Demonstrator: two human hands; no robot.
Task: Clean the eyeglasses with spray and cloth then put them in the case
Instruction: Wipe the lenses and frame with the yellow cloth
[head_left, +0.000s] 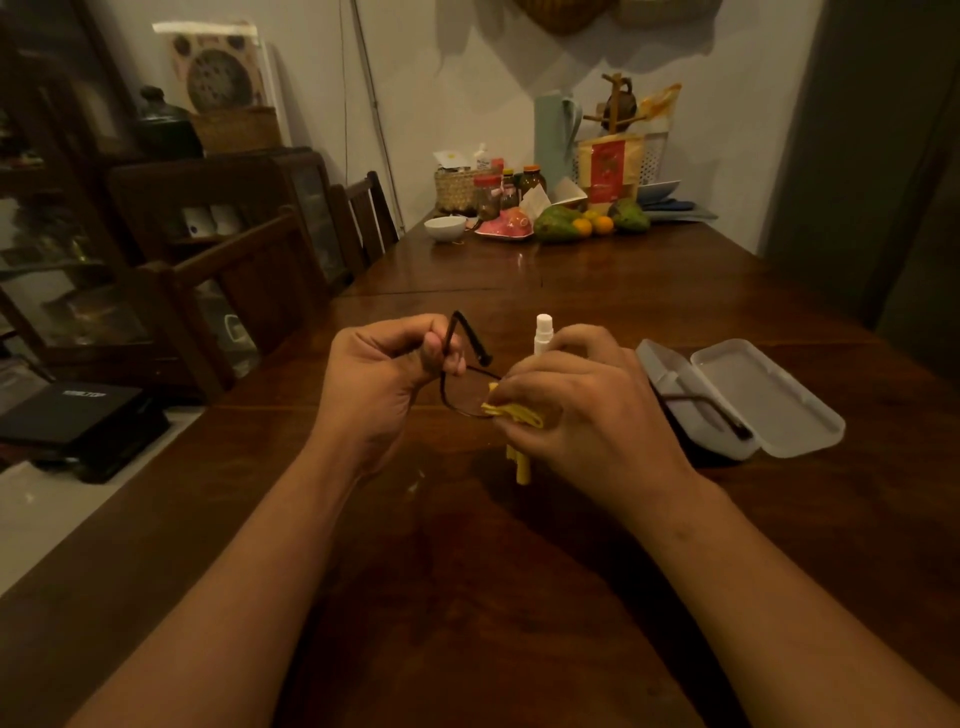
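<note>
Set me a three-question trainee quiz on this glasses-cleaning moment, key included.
1. True or false: the case lies open on the table.
2. Which hand pinches the cloth? A left, B right, C neither.
3. Fill in: the spray stands ___ behind the hands.
Key: 1 true; 2 B, the right hand, pressing it to the glasses that the left hand holds; 3 upright.
</note>
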